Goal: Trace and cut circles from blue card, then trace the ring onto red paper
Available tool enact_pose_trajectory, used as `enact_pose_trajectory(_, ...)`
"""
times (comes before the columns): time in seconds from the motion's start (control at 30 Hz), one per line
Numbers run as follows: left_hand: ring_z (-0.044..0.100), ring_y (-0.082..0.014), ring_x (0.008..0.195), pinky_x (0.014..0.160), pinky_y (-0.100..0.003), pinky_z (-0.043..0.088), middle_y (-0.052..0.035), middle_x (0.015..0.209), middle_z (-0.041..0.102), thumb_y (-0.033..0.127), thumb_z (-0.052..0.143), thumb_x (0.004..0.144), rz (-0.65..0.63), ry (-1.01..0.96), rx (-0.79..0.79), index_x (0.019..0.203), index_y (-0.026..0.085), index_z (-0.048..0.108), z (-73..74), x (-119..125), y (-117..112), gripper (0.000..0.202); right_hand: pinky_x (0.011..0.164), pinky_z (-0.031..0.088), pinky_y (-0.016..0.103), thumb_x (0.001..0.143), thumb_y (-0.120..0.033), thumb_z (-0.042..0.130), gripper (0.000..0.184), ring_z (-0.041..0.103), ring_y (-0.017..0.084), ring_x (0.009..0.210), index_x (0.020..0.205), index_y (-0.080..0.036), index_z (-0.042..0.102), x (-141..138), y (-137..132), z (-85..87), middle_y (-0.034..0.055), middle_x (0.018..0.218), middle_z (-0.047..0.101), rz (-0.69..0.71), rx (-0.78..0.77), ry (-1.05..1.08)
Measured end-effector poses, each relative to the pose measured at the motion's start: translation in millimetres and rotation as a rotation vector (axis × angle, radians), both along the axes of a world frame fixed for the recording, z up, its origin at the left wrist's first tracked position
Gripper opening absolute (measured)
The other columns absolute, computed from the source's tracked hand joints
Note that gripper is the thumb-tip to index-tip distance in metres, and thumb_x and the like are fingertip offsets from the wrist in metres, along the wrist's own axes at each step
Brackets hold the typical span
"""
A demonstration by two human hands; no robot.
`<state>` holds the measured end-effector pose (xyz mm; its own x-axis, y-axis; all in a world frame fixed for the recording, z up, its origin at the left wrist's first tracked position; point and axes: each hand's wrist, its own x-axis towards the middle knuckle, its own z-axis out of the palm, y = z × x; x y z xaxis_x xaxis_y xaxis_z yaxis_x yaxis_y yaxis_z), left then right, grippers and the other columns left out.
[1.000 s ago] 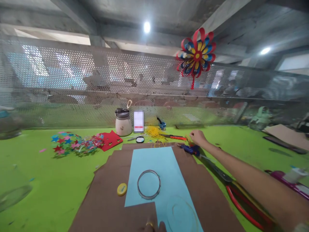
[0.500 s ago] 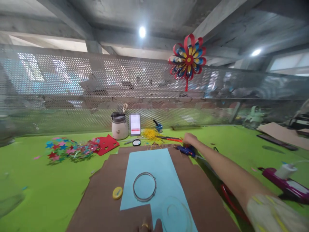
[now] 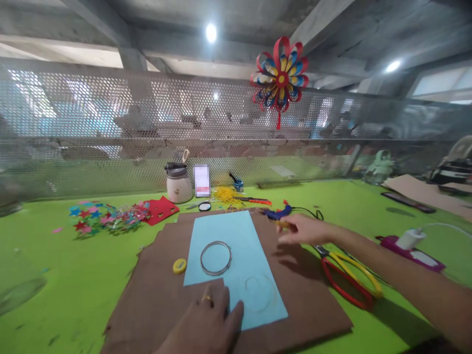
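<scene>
Green table [image 3: 73, 305], left hand [image 3: 206, 319] across brown cardboard [image 3: 151, 280] and blue paper [image 3: 236, 231], grip spread, right hand [image 3: 304, 229] pinching thin yellow stick [image 3: 282, 224]

Light-blue paper sheet [image 3: 236, 241] lies flat on brown cardboard [image 3: 302, 305], lower-left corner notched out, pale circular outlines near its lower right, thin metal ring [image 3: 215, 273] flat on its left half; slim yellow stick [image 3: 283, 223], partly hidden, sits in right hand [image 3: 300, 230] off the sheet's right edge.
</scene>
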<state>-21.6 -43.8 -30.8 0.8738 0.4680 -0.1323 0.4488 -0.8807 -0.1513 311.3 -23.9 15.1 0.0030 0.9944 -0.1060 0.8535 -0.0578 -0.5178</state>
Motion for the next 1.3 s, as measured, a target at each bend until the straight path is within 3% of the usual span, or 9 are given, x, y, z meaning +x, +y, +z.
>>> enact_pose_trajectory(0.07,0.058,-0.0326,0.11,0.09,-0.048,0.05,-0.022,0.132,0.053,0.01,0.055,0.086,0.044,-0.053,-0.008,0.139,0.016,0.048,15.0,0.8,-2.4,0.054,0.063,0.04,0.03,0.075,-0.045,0.075,0.025,0.059,0.019,0.071,0.089,-0.025,0.07,-23.8,-47.8,-0.2,0.002,0.08,0.066,0.209,0.003,-0.104)
enact_pose_trajectory(0.13,0.059,-0.03,0.102,0.088,-0.045,0.051,-0.0193,0.122,0.057,0.008,0.054,0.085,0.027,-0.008,-0.02,0.136,0.015,0.051,20.4,1.0,-1.1,0.051,0.067,0.041,0.032,0.076,-0.049,0.072,0.034,0.06,0.023,0.081,0.103,-0.029,0.068,-46.0,-87.4,-3.8,0.0058,0.095,0.066,0.338,0.018,-0.268)
enact_pose_trajectory(0.3,0.062,-0.0337,0.096,0.08,-0.049,0.055,-0.0203,0.117,0.059,0.002,0.047,0.082,-0.068,0.028,0.11,0.128,0.015,0.055,4.7,1.6,6.3,0.048,0.069,0.041,0.034,0.083,-0.027,0.061,0.044,0.062,0.024,0.08,0.126,-0.028,0.053,-80.0,-134.5,-20.6,0.0062,0.112,0.059,0.459,0.104,-0.525)
enact_pose_trajectory(0.5,0.066,-0.0337,0.088,0.071,-0.047,0.057,-0.0203,0.111,0.063,-0.002,0.038,0.087,-0.035,0.051,0.175,0.131,0.01,0.053,4.8,5.9,2.1,0.048,0.057,0.032,0.03,0.088,-0.018,0.052,0.031,0.06,0.018,0.065,0.119,-0.023,0.055,-87.6,-124.5,-28.8,0.0062,0.106,0.061,0.412,0.202,-0.655)
enact_pose_trajectory(0.7,0.069,-0.0323,0.078,0.063,-0.043,0.055,-0.0169,0.099,0.068,0.001,0.038,0.089,0.053,0.042,0.153,0.122,0.01,0.055,17.7,8.1,15.5,0.038,0.057,0.03,0.028,0.089,-0.019,0.054,0.027,0.065,0.018,0.07,0.114,-0.019,0.064,-74.2,-91.9,-29.2,0.009,0.106,0.067,0.313,0.285,-0.679)
enact_pose_trajectory(0.83,0.07,-0.0303,0.076,0.065,-0.039,0.053,-0.0146,0.091,0.07,0.006,0.039,0.09,0.108,0.021,0.145,0.104,0.012,0.06,33.8,13.5,30.2,0.026,0.064,0.036,0.028,0.084,-0.01,0.055,0.026,0.066,0.02,0.081,0.102,-0.018,0.073,-61.1,-67.4,-18.3,0.0067,0.096,0.073,0.273,0.314,-0.638)
enact_pose_trajectory(1.03,0.069,-0.0286,0.077,0.066,-0.035,0.049,-0.0129,0.088,0.072,0.01,0.039,0.091,0.17,-0.019,0.14,0.103,0.017,0.06,57.3,19.8,42.2,0.025,0.069,0.04,0.027,0.084,-0.01,0.056,0.025,0.066,0.018,0.084,0.095,-0.022,0.076,-52.9,-39.6,9.3,0.0026,0.094,0.076,0.226,0.358,-0.603)
enact_pose_trajectory(1.2,0.069,-0.0289,0.078,0.066,-0.035,0.047,-0.0132,0.088,0.072,0.014,0.041,0.09,0.188,-0.029,0.117,0.102,0.018,0.063,64.2,17.8,55.0,0.026,0.075,0.043,0.03,0.09,-0.028,0.061,0.028,0.064,0.021,0.095,0.116,-0.019,0.068,-63.5,-65.4,20.2,0.0087,0.122,0.066,0.177,0.495,-0.573)
enact_pose_trajectory(1.3,0.068,-0.0277,0.08,0.068,-0.034,0.047,-0.0127,0.091,0.073,0.018,0.04,0.092,0.195,-0.026,0.089,0.104,0.019,0.065,67.4,16.3,62.3,0.028,0.074,0.044,0.031,0.094,-0.028,0.055,0.028,0.064,0.021,0.091,0.117,-0.015,0.064,-81.1,-98.5,13.1,0.0125,0.121,0.063,0.198,0.661,-0.561)
